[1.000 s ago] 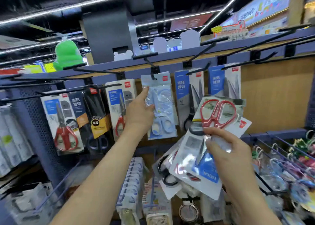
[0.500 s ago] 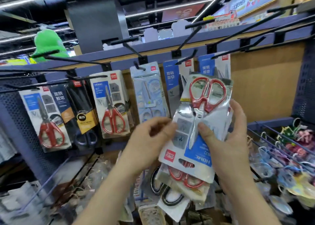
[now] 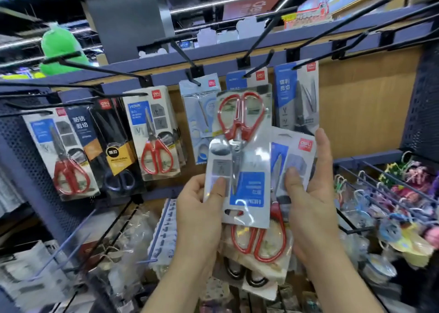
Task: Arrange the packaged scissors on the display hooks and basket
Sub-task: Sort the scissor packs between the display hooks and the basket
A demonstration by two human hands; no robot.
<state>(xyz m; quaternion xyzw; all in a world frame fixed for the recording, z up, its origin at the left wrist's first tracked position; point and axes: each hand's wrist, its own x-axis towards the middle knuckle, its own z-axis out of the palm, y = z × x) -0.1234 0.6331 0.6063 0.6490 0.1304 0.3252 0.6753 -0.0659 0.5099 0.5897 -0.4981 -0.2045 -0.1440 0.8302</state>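
Holding two packs at once before the shelving, the person has the left grip (image 3: 199,208) pinched on the low edge of a clear-fronted card blister pack of red-handled steel scissors (image 3: 240,160), thumb on its face and fingers behind. This front pack is upside down, handles above the grip and hang slot beside it, so I judge it needs turning before it can go on a hook. The right grip (image 3: 311,194) clamps a second white card pack of red-handled scissors (image 3: 298,157), thumb pressed on the face and straight fingers backing it. That pack is upright and partly behind the front pack, its handles hanging below both grips. Under it show black-handled packs (image 3: 257,283), probably carried as one stack, though the hold there is hidden. Beyond and above the grips, black metal display hooks (image 3: 184,60) jut from the rail. A pale blue pack (image 3: 199,113) hangs behind the front pack. Left of the left grip hang a white pack marked HOME (image 3: 154,132), a black and yellow pack (image 3: 114,146) and another red-scissors pack (image 3: 64,156). A grey and blue pack (image 3: 297,96) hangs above the right grip, with bare hooks higher up. Right of the right grip, a dark wire rack (image 3: 356,230) holds colourful small trinkets (image 3: 403,189), blurred. Below and left of the left grip, a pale wire basket (image 3: 64,242) holds clear-wrapped goods (image 3: 123,253) too blurred to name.
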